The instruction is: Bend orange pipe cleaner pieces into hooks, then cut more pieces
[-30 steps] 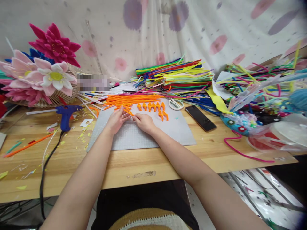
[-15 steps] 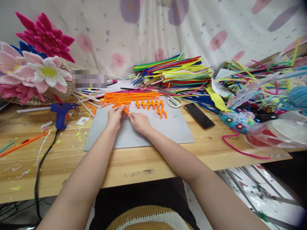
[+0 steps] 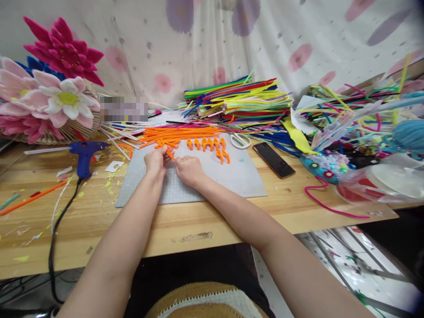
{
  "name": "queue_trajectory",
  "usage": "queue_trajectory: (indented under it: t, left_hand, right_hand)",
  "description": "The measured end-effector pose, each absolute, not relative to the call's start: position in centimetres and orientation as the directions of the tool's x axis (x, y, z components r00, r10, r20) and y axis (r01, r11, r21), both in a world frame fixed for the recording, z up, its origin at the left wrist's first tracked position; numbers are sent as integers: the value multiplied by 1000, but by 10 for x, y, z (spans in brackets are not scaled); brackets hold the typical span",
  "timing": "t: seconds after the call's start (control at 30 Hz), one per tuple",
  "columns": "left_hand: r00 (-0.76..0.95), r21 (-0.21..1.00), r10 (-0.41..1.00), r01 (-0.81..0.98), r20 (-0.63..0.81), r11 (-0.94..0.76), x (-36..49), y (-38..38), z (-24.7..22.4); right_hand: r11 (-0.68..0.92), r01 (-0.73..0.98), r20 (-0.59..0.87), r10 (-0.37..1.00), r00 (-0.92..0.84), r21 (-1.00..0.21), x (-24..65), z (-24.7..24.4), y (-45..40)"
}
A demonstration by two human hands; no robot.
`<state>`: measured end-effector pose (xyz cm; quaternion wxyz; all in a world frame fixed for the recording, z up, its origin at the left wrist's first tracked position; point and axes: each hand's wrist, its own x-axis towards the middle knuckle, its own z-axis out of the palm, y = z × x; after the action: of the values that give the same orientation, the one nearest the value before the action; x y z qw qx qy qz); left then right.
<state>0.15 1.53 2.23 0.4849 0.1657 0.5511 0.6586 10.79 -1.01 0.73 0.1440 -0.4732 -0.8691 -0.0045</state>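
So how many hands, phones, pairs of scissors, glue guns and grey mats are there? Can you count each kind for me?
Hands: 2, the left hand and the right hand
Phone: 1
Pair of scissors: 1
Blue glue gun: 1
Grey mat: 1
Total: 6

Free rm front R of mat (image 3: pixel 228 181), w/ orange pcs (image 3: pixel 210 141) & scissors (image 3: pixel 241 147) behind, phone (image 3: pixel 273 160) to R
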Motion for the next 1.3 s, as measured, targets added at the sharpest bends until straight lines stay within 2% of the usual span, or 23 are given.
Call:
queue_trajectory:
  t: [0.27,0.4,0.5,0.57,0.77,0.87,1.1,1.3]
  left_hand:
    - [-553,885,781,-466,-289,-2,-13,22,24]
    - [-542,888,797,-460,-267,-15,-15,22,24]
    - [-533,905,822,-422,-201,-53,-15,20,25]
    - [-485,914,857,-403,-177,-40,-13,17,25]
    - [-247,938,941,-313,-230,148,-1,5,23]
    - [-275,943,933,-300,-230,144,2,2,20]
    - [-346,902,885,-400,-312,162,-1,6,22]
    - [-357,894,885,-428,-300,131,-2,8,19]
  right_hand:
    - [609,781,218,789,-575,-143,110,7,-16]
    - [547,820,205,833,-514,-169,110,6,-17]
    - [494,847,175,868,-465,-198,111,6,-16]
    - [472,854,161,881,-445,-220,113,7,-15]
    - [405,870,138,914,-381,-282,118,7,-10]
    - [400,866,132,917,-377,-302,118,7,-9]
    - [479,821,149,877,-456,-311,115,7,-9]
    - [492,804,170,870,-463,-332,115,8,-7]
